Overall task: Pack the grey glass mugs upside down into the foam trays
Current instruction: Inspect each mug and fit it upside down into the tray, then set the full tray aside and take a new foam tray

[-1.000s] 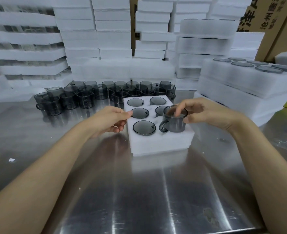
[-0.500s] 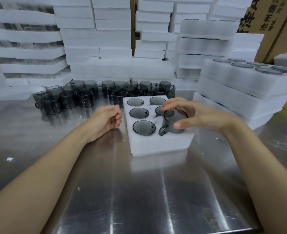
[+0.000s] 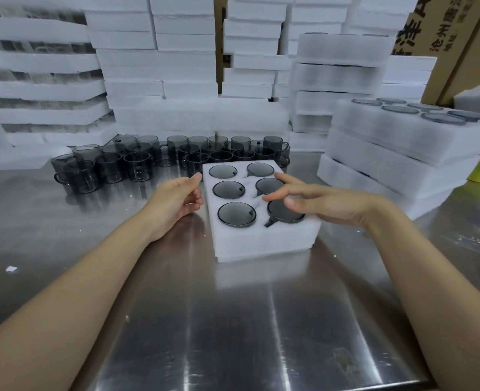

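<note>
A: Behind the steel table [image 3: 233,320], foam stacks [image 3: 188,66]. How far along?
B: This foam tray [image 3: 261,244] is full, six upside down; loose mugs [image 3: 137,167] wait behind. The right hand [image 3: 326,200] spreads flat over the nearest mug [image 3: 284,215]; the left hand [image 3: 174,201], loosely curled, holds nothing.

forearms [image 3: 97,275]: both bare | left grip [image 3: 176,200]: thin band [image 3: 190,204] on one finger

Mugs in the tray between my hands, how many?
6, in two columns: far left, far right, middle left, middle right, near left, and near right, partly under the right hand.
</note>
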{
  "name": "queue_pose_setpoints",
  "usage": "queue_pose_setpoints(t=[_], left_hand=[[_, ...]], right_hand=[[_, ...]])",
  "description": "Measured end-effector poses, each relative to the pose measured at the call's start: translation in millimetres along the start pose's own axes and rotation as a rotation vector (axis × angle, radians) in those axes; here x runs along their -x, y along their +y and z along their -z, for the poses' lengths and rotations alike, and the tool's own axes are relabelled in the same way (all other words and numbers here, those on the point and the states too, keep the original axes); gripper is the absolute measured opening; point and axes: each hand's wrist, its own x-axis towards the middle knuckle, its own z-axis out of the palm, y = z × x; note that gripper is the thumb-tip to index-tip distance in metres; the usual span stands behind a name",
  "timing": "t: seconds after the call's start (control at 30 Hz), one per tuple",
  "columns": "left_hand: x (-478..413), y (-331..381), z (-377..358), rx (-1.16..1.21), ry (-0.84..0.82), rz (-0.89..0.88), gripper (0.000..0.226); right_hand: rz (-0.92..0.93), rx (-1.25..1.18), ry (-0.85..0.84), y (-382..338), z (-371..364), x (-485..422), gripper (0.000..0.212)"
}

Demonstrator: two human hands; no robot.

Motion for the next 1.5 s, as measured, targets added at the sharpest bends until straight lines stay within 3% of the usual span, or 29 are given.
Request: queue_pose_setpoints(t=[0.2,0.3,0.4,0.47,0.5,0.6,0.73,0.83,0.87,0.93,1.0,1.1,1.17,1.23,1.27,1.33,1.4,1.5], left_hand=[[-2.6,-4.8,1.1,0.005,0.089,-0.007,0.009],[-3.9,-10.7,-7.9,-0.373,0.311,-0.078,0.019],[0.5,-10.7,-17.7,-0.719,0.324,-0.157,0.039],[6.5,-8.8,-23.7,-0.894,0.27,-0.186,0.038],[9.5,-8.1,-26.3,-0.937,0.253,-0.206,0.035],[15.6,-8.6,-30.0,-0.938,0.219,-0.241,0.029],[19.8,-9.0,-32.6,-0.841,0.179,-0.267,0.018],[23.5,-3.6,-45.4,-0.497,0.253,-0.208,0.02],[25.7,-0.1,-51.1,-0.253,0.214,-0.128,0.025],[31.2,4.7,-62.3,0.228,-0.079,0.068,0.047],[36.2,1.0,-70.2,0.37,-0.246,0.125,0.061],[37.2,-2.3,-71.2,0.42,-0.154,0.14,0.065],[34.9,-3.0,-69.1,0.518,-0.128,0.081,0.042],[32.4,-0.3,-67.3,0.619,-0.034,0.008,0.036],[30.9,1.3,-66.0,0.651,0.025,-0.019,0.038],[28.1,2.9,-62.2,0.677,0.11,-0.049,0.048],[27.8,3.7,-59.3,0.662,0.138,-0.063,0.051],[30.1,2.9,-61.2,0.627,0.094,-0.094,0.055]], right_hand=[[0.05,-0.077,0.255,2.4,-11.2,-14.9,0.025],[0.048,-0.129,0.398,6.4,-17.1,-21.9,0.012],[-0.105,-0.078,0.45,11.3,-14.1,-23.6,0.046],[-0.215,-0.12,0.447,12.9,-13.3,-23.2,0.084],[-0.239,-0.148,0.439,14.2,-13.3,-22.8,0.093],[-0.182,-0.131,0.394,16.4,-13.2,-21.2,0.073],[-0.081,-0.248,0.422,13.2,-10.0,-16.8,0.076],[0.036,-0.351,0.512,8.4,-1.4,-10.6,0.071],[0.063,-0.395,0.559,6.6,2.1,-9.0,0.073],[0.085,-0.48,0.665,2.7,6.9,-5.7,0.081],[0.061,-0.472,0.718,0.4,9.6,-1.6,0.087],[0.082,-0.455,0.71,-6.3,9.2,4.0,0.081],[0.263,-0.303,0.888,-19.7,2.1,5.8,0.055],[0.558,0.242,1.021,-31.1,-8.7,5.1,0.04],[0.662,0.569,0.983,-33.1,-15.5,2.0,0.041],[0.675,1.048,0.801,-31.3,-29.7,-7.7,0.053],[0.569,1.175,0.687,-28.2,-41.5,-18.0,0.069],[0.591,1.218,0.858,-27.0,-46.8,-24.6,0.069]])
